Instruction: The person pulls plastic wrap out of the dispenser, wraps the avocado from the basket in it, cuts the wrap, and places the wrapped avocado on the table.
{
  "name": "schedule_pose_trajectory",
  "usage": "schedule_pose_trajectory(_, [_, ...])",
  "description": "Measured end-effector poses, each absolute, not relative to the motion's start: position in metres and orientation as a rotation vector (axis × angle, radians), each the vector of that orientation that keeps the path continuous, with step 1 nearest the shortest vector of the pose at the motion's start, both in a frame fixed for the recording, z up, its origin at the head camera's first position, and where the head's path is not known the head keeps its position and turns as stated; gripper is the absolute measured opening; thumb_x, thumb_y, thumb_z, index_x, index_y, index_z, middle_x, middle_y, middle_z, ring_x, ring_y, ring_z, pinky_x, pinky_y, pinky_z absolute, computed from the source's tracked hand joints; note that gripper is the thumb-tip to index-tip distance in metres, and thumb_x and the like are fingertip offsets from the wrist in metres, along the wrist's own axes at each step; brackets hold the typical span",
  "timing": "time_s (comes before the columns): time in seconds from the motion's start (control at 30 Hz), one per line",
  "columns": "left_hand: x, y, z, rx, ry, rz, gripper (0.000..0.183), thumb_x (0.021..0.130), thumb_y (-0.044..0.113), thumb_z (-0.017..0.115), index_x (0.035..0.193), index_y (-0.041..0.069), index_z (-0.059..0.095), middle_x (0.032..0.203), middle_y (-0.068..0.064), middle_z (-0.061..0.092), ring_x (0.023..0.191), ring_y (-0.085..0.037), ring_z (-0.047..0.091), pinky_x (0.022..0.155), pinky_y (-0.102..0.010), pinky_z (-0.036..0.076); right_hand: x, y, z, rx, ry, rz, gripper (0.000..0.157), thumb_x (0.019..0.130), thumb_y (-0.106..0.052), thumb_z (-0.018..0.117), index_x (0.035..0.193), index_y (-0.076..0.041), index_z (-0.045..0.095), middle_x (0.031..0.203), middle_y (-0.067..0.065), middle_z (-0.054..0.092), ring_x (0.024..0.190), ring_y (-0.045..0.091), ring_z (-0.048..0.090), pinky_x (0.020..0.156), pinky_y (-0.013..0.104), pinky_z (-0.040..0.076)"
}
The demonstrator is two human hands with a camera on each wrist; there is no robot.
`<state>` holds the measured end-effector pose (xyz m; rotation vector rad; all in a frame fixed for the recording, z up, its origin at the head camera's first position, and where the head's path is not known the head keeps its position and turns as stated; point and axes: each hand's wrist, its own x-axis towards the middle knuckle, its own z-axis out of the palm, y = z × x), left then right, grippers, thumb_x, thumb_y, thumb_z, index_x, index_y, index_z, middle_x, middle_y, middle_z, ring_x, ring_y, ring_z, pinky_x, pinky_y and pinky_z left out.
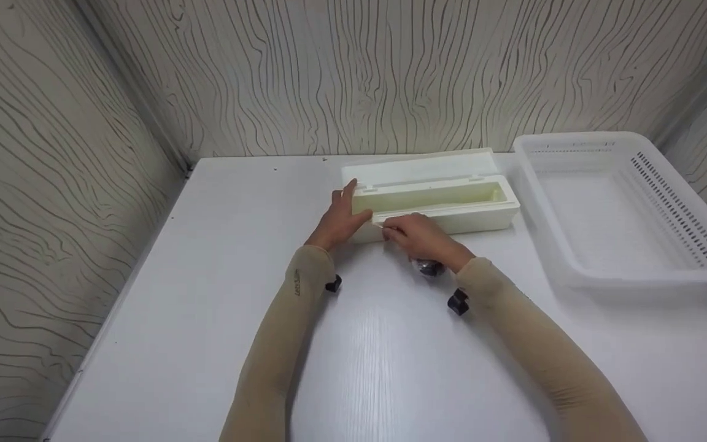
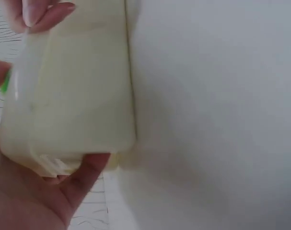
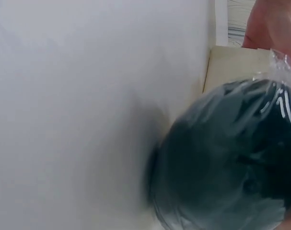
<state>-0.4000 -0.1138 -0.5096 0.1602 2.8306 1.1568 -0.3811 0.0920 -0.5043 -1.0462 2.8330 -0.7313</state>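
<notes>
A long cream-white box (image 1: 445,220) lies on the table with its lid (image 1: 421,167) raised at the back. My left hand (image 1: 338,222) grips the box's left end, fingers round the far side and end, thumb at the front top edge. Beside a fingertip there, a small green piece (image 2: 5,84) shows. At the front edge, my right hand (image 1: 420,236) pinches what looks like clear plastic film (image 3: 282,64). Beneath that hand is a dark round thing (image 3: 226,153) wrapped in clear plastic; whether the palm also holds it cannot be told.
To the right stands a large white plastic basket (image 1: 565,258) with slotted sides, close to the box's right end. The white table (image 1: 218,294) meets patterned wall panels (image 1: 353,80) at the back. Black straps or mounts sit under both wrists.
</notes>
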Motion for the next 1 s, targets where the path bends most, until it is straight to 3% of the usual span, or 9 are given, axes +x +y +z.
schedule_pose_trajectory(0.13, [-0.403, -0.12, -0.513, 0.263, 2.808, 1.157, 0.082, 0.086, 0.04, 0.046, 0.154, 0.032, 0.002, 0.141, -0.007, 0.027, 0.112, -0.023, 0.045, 0.106, -0.043, 0.038, -0.384, 0.105, -0.502, -1.01, 2.815, -0.71, 0.021, 0.1, -0.027, 0.051, 0.092, -0.017, 0.068, 0.09, -0.002, 0.069, 0.082, 0.017, 0.063, 0.081, 0.039, 0.05])
schedule_pose_trajectory(0.3, [-0.404, -0.13, -0.516, 0.268, 2.819, 1.164, 0.079, 0.088, 0.035, 0.044, 0.154, 0.035, 0.0, 0.143, -0.005, 0.027, 0.114, -0.021, 0.044, 0.111, -0.042, 0.032, -0.385, 0.113, -0.501, -0.964, 2.778, -0.702, 0.021, 0.099, -0.027, 0.052, 0.095, -0.018, 0.071, 0.093, -0.002, 0.071, 0.066, 0.014, 0.063, 0.077, 0.036, 0.05])
schedule_pose_trajectory(0.5, [-0.404, -0.133, -0.517, 0.342, 2.778, 1.166, 0.08, 0.089, 0.035, 0.042, 0.152, 0.037, -0.007, 0.151, -0.002, 0.021, 0.127, -0.018, 0.038, 0.116, -0.04, 0.025, -0.38, 0.114, -0.501, -0.973, 2.767, -0.717, 0.023, 0.099, -0.029, 0.051, 0.098, -0.018, 0.072, 0.094, -0.001, 0.071, 0.069, 0.012, 0.06, 0.076, 0.036, 0.049])
schedule_pose_trajectory(0.67, [-0.405, -0.138, -0.518, 0.326, 2.746, 1.19, 0.077, 0.093, 0.041, 0.04, 0.15, 0.041, -0.012, 0.159, 0.004, 0.009, 0.144, -0.018, 0.02, 0.118, -0.041, 0.015, -0.375, 0.117, -0.502, -0.945, 2.706, -0.937, 0.027, 0.1, -0.031, 0.049, 0.101, -0.014, 0.07, 0.083, 0.007, 0.068, 0.056, 0.013, 0.058, 0.063, 0.034, 0.05])
schedule_pose_trajectory(0.8, [-0.406, -0.144, -0.519, 0.323, 2.748, 1.183, 0.073, 0.098, 0.05, 0.035, 0.15, 0.039, -0.015, 0.161, 0.008, 0.0, 0.148, -0.015, 0.003, 0.119, -0.04, 0.008, -0.374, 0.12, -0.504, -0.868, 2.617, -1.259, 0.031, 0.101, -0.033, 0.048, 0.105, -0.01, 0.069, 0.066, 0.011, 0.059, 0.047, 0.019, 0.059, 0.051, 0.035, 0.053])
schedule_pose_trajectory(1.0, [-0.407, -0.149, -0.519, 0.353, 2.738, 1.186, 0.072, 0.098, 0.056, 0.032, 0.151, 0.037, -0.013, 0.161, 0.008, -0.001, 0.147, -0.013, -0.001, 0.119, -0.039, 0.004, -0.377, 0.125, -0.508, -0.842, 2.57, -1.54, 0.033, 0.101, -0.031, 0.048, 0.109, -0.005, 0.067, 0.061, 0.008, 0.052, 0.051, 0.021, 0.061, 0.051, 0.034, 0.054])
